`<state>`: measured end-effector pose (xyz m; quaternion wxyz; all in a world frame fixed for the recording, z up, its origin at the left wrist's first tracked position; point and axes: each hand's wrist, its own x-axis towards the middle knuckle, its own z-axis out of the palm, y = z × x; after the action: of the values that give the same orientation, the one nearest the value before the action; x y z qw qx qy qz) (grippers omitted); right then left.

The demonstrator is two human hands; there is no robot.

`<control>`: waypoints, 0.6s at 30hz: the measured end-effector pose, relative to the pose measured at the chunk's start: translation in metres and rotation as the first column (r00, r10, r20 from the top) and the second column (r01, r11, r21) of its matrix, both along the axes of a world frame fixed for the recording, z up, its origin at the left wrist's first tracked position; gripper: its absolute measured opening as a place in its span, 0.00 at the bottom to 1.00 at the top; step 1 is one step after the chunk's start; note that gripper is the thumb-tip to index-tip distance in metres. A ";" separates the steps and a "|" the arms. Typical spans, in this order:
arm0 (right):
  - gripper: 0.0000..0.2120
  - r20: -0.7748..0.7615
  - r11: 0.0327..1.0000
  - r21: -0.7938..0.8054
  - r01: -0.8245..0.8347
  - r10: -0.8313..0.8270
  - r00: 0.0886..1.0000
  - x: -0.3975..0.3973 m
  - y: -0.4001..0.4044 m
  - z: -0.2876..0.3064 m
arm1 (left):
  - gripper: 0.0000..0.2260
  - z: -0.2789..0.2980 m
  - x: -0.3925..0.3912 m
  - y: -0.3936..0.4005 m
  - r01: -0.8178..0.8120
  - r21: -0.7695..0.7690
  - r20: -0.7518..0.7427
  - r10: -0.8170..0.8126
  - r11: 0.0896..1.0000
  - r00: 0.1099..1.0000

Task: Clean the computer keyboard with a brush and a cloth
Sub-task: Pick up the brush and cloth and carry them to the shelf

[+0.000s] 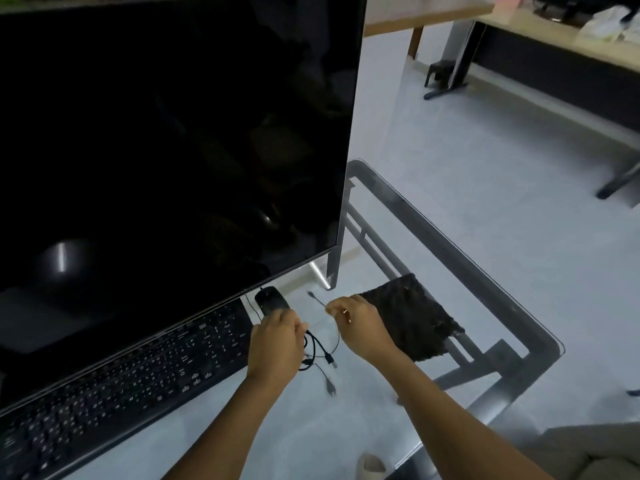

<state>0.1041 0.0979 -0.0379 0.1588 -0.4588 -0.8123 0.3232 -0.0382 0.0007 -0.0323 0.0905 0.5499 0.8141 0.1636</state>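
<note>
While the left hand (277, 341) curls around the tangled black cables (320, 355) and the right hand (360, 323) pinches one thin cable end, both should lift the tangle well away from the black computer keyboard (121, 379), I judge. The dark square cloth (412, 317) lies just beside the right hand on the glass-topped table (485, 271); pale tiled floor shows below, and no brush is visible.

One head-worn camera looks forward and steeply down, close over the glass desk (450, 237); the dark monitor (166, 140) fills ten o'clock, bare floor toward two.
</note>
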 end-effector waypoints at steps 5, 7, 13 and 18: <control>0.10 0.030 0.998 0.000 0.064 -0.064 0.997 0.026 0.033 0.002 | 0.05 0.011 0.019 0.030 0.111 -0.051 -0.094 -0.116 0.992 0.989; 0.11 0.055 0.997 -0.006 0.078 -0.078 0.995 0.040 0.047 0.002 | 0.09 0.014 0.029 0.044 0.116 -0.163 -0.088 -0.132 0.980 0.987; 0.10 0.140 0.964 0.068 0.259 -0.266 0.954 0.085 0.088 0.003 | 0.19 0.004 0.057 0.071 -0.013 -0.379 -0.056 -0.009 0.925 0.998; 0.27 0.428 0.938 -0.002 0.346 -0.312 0.848 0.108 0.101 -0.005 | 0.21 -0.005 0.073 0.083 -0.108 -0.533 0.050 0.159 0.839 0.986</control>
<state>0.2122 0.1990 -0.0424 0.0144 -0.6557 -0.7231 0.2165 0.0346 0.0837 -0.0368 0.2637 0.4375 0.8589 -0.0355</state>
